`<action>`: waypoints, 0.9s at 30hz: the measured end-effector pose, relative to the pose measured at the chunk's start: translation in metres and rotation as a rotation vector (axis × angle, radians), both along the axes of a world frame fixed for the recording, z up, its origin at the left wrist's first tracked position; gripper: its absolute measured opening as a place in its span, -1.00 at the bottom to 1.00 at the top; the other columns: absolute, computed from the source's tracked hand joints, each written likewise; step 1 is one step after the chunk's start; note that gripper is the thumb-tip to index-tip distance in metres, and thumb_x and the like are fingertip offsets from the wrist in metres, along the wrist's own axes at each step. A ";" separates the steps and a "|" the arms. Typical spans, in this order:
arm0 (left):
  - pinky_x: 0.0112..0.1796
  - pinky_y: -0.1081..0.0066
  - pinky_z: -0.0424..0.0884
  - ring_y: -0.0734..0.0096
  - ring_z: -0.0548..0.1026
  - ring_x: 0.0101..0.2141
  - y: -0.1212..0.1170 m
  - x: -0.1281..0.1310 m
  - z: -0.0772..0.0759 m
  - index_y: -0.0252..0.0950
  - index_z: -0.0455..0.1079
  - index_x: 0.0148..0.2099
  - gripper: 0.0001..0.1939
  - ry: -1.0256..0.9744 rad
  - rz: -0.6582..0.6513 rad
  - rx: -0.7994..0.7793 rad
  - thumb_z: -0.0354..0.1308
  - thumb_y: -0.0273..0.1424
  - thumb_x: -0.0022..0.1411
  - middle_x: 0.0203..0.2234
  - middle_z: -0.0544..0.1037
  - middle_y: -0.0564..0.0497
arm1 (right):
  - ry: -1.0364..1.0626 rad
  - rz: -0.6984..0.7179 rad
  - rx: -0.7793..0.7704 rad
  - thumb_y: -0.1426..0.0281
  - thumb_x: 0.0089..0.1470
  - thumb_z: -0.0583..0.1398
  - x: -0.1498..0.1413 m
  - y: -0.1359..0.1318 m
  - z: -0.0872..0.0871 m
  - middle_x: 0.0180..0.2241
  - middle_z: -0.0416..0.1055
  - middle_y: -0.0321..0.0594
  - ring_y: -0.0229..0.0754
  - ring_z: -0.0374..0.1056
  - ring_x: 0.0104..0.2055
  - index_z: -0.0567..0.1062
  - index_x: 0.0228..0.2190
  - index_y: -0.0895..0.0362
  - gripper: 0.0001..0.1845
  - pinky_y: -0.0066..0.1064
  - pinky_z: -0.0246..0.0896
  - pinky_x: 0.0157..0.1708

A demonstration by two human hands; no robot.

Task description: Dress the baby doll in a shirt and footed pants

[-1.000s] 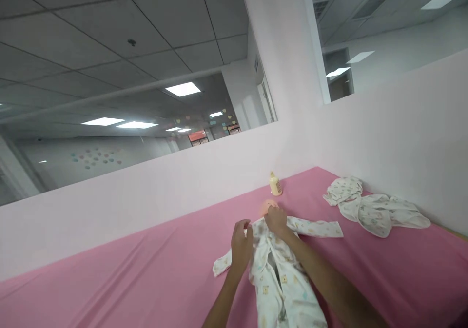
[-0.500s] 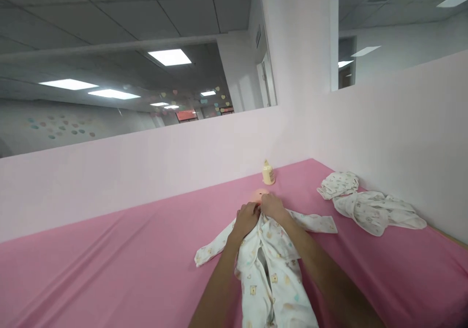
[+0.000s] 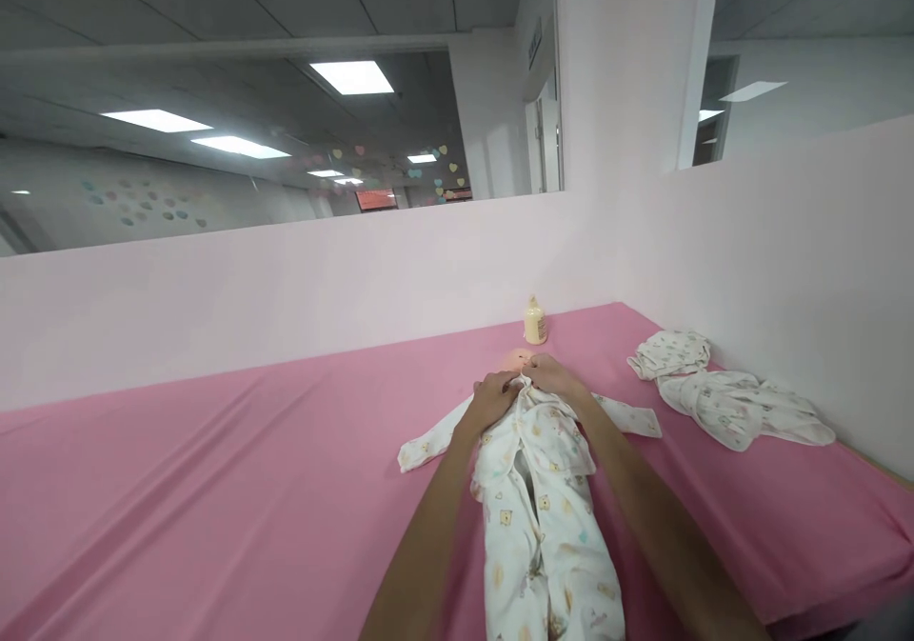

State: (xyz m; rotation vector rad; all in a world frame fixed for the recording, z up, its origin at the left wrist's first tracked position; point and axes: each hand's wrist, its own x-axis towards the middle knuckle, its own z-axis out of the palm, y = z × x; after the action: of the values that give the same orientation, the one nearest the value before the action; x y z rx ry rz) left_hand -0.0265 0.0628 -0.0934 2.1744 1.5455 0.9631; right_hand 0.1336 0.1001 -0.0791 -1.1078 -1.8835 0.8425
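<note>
A doll lies on its back, dressed in a white baby jacket [image 3: 551, 439] and matching pants [image 3: 567, 550] printed with small bears. Its sleeves stretch out to both sides. Only part of the doll's pinkish head [image 3: 520, 360] shows beyond my fingers. At the jacket's neckline my left hand [image 3: 495, 399] is closed on the left side of the collar. Just across from it, my right hand [image 3: 553, 376] pinches the collar's right side. My fingertips are partly hidden, along with the doll's neck.
Behind the doll's head stands a pale yellow pump bottle [image 3: 535, 323], close to the wall. Crumpled white printed baby clothes [image 3: 743, 410] lie to the right. A pink sheet [image 3: 235, 489] covers the padded surface, which meets white walls [image 3: 321, 289] with windows above.
The camera view has tilted and shifted slightly. Both hands stay at the collar, with the wrists a little further apart. The doll, bottle and loose clothes keep their places.
</note>
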 end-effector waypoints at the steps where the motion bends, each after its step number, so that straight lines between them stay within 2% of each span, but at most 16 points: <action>1: -0.08 0.20 0.24 0.22 0.45 -0.31 -0.001 0.000 0.002 -0.15 0.50 -0.32 -0.70 -0.002 -0.003 0.011 -0.04 -0.23 0.25 -0.41 0.56 0.02 | 0.007 0.023 -0.020 0.43 -0.10 0.08 0.000 -0.002 0.001 -0.75 -0.02 -0.46 -0.39 -0.08 -0.67 0.16 -0.73 0.11 -0.74 -0.54 -0.16 -0.66; 5: -0.21 0.33 0.29 0.30 0.42 -0.38 -0.003 0.000 0.008 -0.21 0.46 -0.39 -0.72 0.005 0.026 0.001 -0.03 -0.27 0.21 -0.49 0.52 0.03 | -0.027 0.070 -0.076 0.47 -0.12 0.04 -0.001 -0.008 0.006 -0.74 -0.03 -0.45 -0.39 -0.09 -0.66 0.13 -0.73 0.10 -0.76 -0.53 -0.20 -0.67; 9: -0.34 0.42 0.28 0.38 0.36 -0.43 -0.004 -0.006 0.012 -0.25 0.41 -0.41 -0.72 -0.081 0.004 -0.049 -0.02 -0.22 0.19 -0.49 0.48 0.05 | -0.088 0.023 -0.083 0.55 -0.19 0.04 0.003 -0.010 0.011 -0.76 -0.11 -0.43 -0.38 -0.14 -0.67 0.02 -0.78 0.09 -0.68 -0.49 -0.25 -0.65; 12: -0.38 0.45 0.26 0.42 0.34 -0.44 -0.006 -0.014 0.018 -0.27 0.35 -0.44 -0.72 -0.134 -0.011 -0.079 0.00 -0.20 0.17 -0.48 0.46 0.06 | -0.138 -0.015 -0.091 0.56 -0.20 0.07 0.007 -0.013 0.018 -0.77 -0.09 -0.41 -0.37 -0.11 -0.66 0.02 -0.79 0.09 -0.65 -0.47 -0.21 -0.62; 16: -0.39 0.44 0.26 0.39 0.36 -0.42 -0.012 -0.022 0.027 -0.28 0.35 -0.41 -0.74 -0.113 -0.010 -0.165 0.05 -0.19 0.13 -0.46 0.45 0.03 | -0.259 -0.063 -0.022 0.40 -0.14 0.17 0.005 -0.023 0.028 -0.71 0.10 -0.36 -0.29 0.08 -0.59 0.15 -0.72 0.09 -0.70 -0.46 -0.10 -0.57; 18: -0.38 0.43 0.29 0.35 0.39 -0.37 -0.016 -0.025 0.032 -0.28 0.40 -0.27 -0.74 -0.089 0.004 -0.222 0.08 -0.20 0.11 -0.37 0.48 -0.01 | -0.395 -0.047 0.022 0.27 -0.12 0.21 0.000 -0.030 0.033 -0.64 0.24 -0.31 -0.22 0.23 -0.50 0.25 -0.67 0.10 -0.73 -0.45 -0.01 -0.53; 21: -0.34 0.41 0.31 0.32 0.43 -0.32 -0.021 -0.027 0.038 -0.28 0.39 -0.06 -0.62 0.017 0.013 -0.296 0.08 -0.23 0.10 -0.29 0.49 -0.03 | -0.589 0.000 0.011 0.15 -0.11 0.22 -0.008 -0.037 0.036 -0.51 0.40 -0.23 -0.13 0.36 -0.37 0.39 -0.55 0.12 -0.72 -0.43 0.09 -0.47; 24: -0.30 0.40 0.32 0.31 0.43 -0.28 -0.022 -0.026 0.040 -0.23 0.41 -0.04 -0.63 0.152 0.003 -0.336 0.06 -0.30 0.09 -0.23 0.49 -0.03 | -0.725 0.037 0.002 0.20 -0.09 0.21 -0.014 -0.040 0.037 -0.41 0.47 -0.19 -0.10 0.41 -0.28 0.46 -0.42 0.13 -0.76 -0.43 0.12 -0.41; 27: -0.27 0.42 0.31 0.30 0.44 -0.22 -0.022 -0.023 0.040 -0.20 0.45 -0.11 -0.68 0.190 -0.024 -0.361 0.06 -0.36 0.07 -0.16 0.51 -0.01 | -0.784 0.031 0.004 0.30 -0.07 0.20 -0.016 -0.042 0.038 -0.35 0.50 -0.14 -0.09 0.42 -0.23 0.49 -0.35 0.15 -0.79 -0.44 0.13 -0.39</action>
State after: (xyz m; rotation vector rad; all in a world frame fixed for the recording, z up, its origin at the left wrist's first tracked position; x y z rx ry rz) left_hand -0.0494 0.0410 -0.0539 2.0627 1.6241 0.4353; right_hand 0.1180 0.0577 -0.0414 -1.5541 -2.5248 0.4339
